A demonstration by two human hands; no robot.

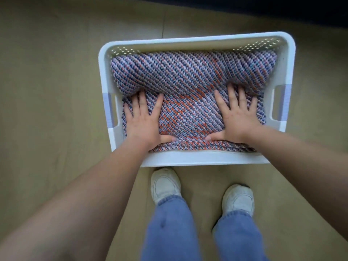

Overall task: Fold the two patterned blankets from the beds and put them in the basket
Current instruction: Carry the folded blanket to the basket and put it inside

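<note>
A white plastic basket (188, 158) stands on the floor in front of me. A folded blanket (188, 81) with a blue, white and orange woven pattern fills it. My left hand (144, 119) presses flat on the blanket's near left part, fingers spread and straight. On the near right part my right hand (236, 115) presses flat in the same way. The cloth bulges up beyond my fingertips toward the far wall. Whether a second blanket lies underneath is hidden.
The basket has cut-out handles on its left side (113, 110) and right side (280, 104). Tan floor (47, 91) surrounds it. My white shoes (164, 185) stand just behind the near rim. A dark edge (263, 8) runs along the top.
</note>
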